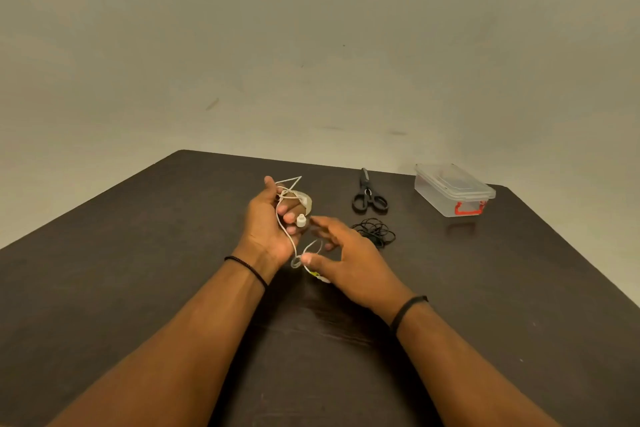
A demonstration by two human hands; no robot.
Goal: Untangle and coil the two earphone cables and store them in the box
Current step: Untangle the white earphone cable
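Thin white earphone cable [284, 218], part-wound round the left hand [268, 222], trails down and rightward to the right hand [349, 262], whose thumb-and-finger grip pinches the loose end; the left grip holds the coil. The tangled black earphone cable [375, 232] lies nearer the right hand, before black-handled scissors [369, 196] and a lidded clear plastic box [453, 189] on the dark brown bench [138, 253], against a plain beige wall [311, 45].

Scissors [369, 196] and black cable [375, 233] between hands [349, 262] and box [454, 189].
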